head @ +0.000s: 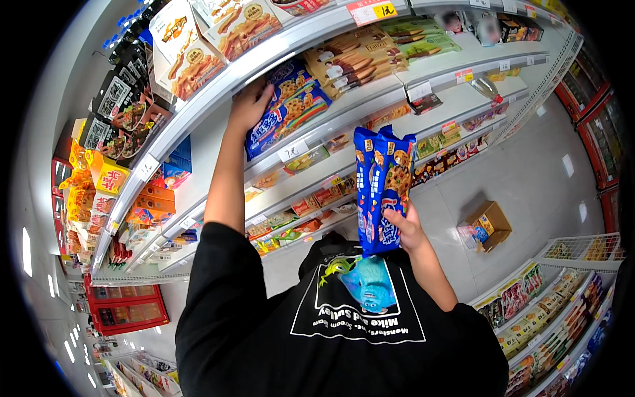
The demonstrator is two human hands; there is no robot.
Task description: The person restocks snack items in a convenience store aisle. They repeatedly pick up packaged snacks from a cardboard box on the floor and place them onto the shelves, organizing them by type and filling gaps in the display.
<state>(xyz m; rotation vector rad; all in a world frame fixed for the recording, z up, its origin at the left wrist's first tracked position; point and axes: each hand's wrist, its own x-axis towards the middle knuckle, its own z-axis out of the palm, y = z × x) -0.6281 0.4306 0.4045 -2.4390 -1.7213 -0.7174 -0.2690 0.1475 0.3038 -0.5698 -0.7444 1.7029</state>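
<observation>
My right hand [408, 229] grips blue cookie packs [384, 191], at least two side by side, upright above the floor in front of my shirt. My left hand [249, 105] reaches into a shelf beneath the upper board, thumb apart from the fingers. It touches the left edge of more blue cookie packs [287, 109] lying overlapped on that shelf. Its fingertips are partly lost in shadow there.
Tan biscuit-stick bags [354, 59] and green bags [416, 39] lie to the right on the same shelf. Boxed snacks [193, 54] stand on the board above. An open cardboard box [485, 227] with packets sits on the floor. Another snack rack [550, 307] stands at lower right.
</observation>
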